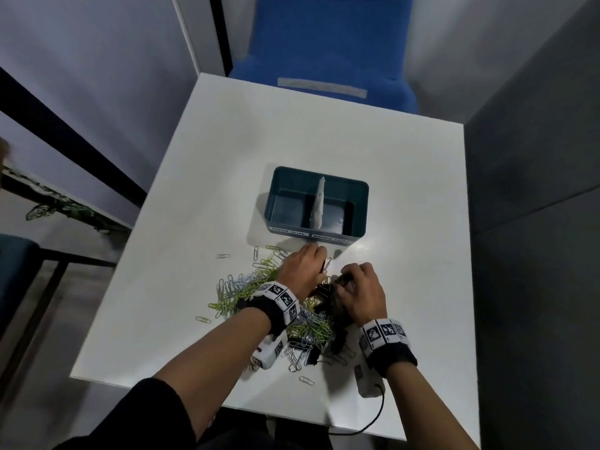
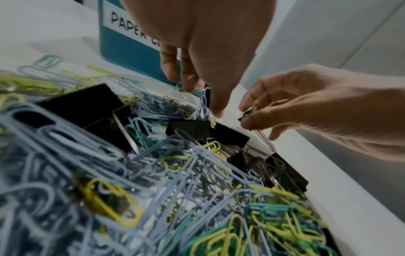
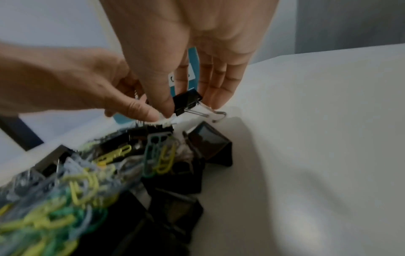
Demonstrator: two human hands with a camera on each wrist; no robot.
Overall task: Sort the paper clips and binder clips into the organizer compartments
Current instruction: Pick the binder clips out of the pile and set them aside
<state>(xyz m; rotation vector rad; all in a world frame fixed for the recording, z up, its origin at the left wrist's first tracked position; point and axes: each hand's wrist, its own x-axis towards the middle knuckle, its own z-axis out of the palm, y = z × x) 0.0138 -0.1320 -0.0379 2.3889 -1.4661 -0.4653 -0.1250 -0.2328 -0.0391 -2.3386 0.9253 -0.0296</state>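
A heap of pale blue, green and yellow paper clips (image 1: pixel 250 293) mixed with black binder clips (image 2: pixel 87 105) lies on the white table (image 1: pixel 406 190). Behind the heap stands the teal organizer (image 1: pixel 282 186), split by a white divider (image 1: pixel 319 203). Its front labels read paper clips on the left and binder clips on the right. My left hand (image 2: pixel 203 100) reaches down at the heap's far edge and pinches a pale blue paper clip (image 2: pixel 202 97). My right hand (image 3: pixel 190 105) pinches a small black binder clip (image 3: pixel 186 101) between thumb and fingers, just above the pile.
Single paper clips (image 1: pixel 203 319) lie loose around the heap. A blue chair (image 1: pixel 324 43) stands beyond the table's far edge. A black cable (image 1: pixel 373 417) hangs over the near edge, and a dark grey partition (image 1: pixel 535 157) runs along the right side.
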